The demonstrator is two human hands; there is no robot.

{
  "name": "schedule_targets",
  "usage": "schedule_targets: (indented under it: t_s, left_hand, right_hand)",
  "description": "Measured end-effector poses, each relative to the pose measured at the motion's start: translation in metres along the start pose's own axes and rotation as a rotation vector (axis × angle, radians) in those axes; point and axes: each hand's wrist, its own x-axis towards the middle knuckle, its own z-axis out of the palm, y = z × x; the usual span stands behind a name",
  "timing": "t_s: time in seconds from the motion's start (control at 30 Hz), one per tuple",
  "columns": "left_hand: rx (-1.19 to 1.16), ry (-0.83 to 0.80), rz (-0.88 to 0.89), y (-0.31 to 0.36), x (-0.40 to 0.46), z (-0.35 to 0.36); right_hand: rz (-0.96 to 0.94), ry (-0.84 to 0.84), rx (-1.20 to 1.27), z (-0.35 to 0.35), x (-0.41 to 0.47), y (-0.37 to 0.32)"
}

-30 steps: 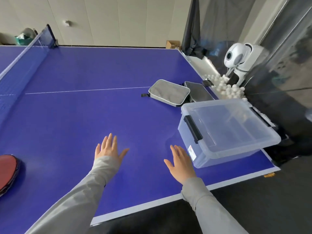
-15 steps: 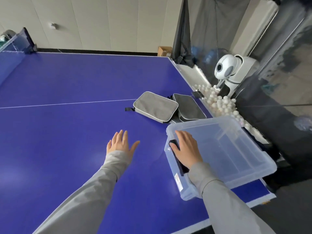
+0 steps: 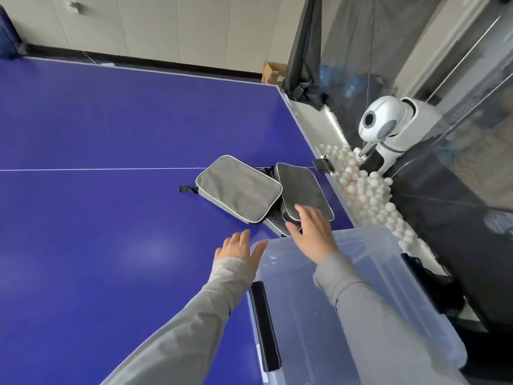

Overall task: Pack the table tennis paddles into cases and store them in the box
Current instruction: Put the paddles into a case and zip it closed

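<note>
Two grey cases (image 3: pixel 238 188) lie on the tabletop (image 3: pixel 97 218) just beyond the spread right hand (image 3: pixel 312 236); no paddles in view. Left hand (image 3: pixel 238 250), fingers spread, rests beside the lidded box (image 3: pixel 347 301). Best grip the nearer case's edge firmly.

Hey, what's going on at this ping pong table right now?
A person in grey sleeves is reaching over a lidded clear plastic box at the table's edge. The right hand, fingers straight, is at the darker of two grey paddle cases, while the left hand is open beside the box. The lighter case lies alongside. No paddle is in view.
</note>
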Motion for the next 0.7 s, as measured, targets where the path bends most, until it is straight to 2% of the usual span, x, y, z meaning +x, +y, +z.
schedule_targets:
  t_s: [0.13, 0.3, 0.43, 0.7]
  left_hand:
    - [-0.141, -0.021, -0.128, 0.016, 0.009, 0.020]
    - [-0.273, 0.084, -0.249, 0.019, 0.014, 0.037]
    - [-0.340, 0.136, -0.253, 0.015, 0.015, 0.043]
    - [-0.304, 0.160, -0.219, 0.010, 0.015, 0.049]
  right_hand:
    - [-0.031, -0.078, -0.035, 0.007, 0.048, 0.017]
    - [-0.040, -0.145, -0.068, 0.023, 0.104, 0.033]
    - [-0.018, -0.187, -0.057, 0.040, 0.144, 0.036]
    - [0.084, -0.219, 0.006, 0.082, 0.199, 0.033]
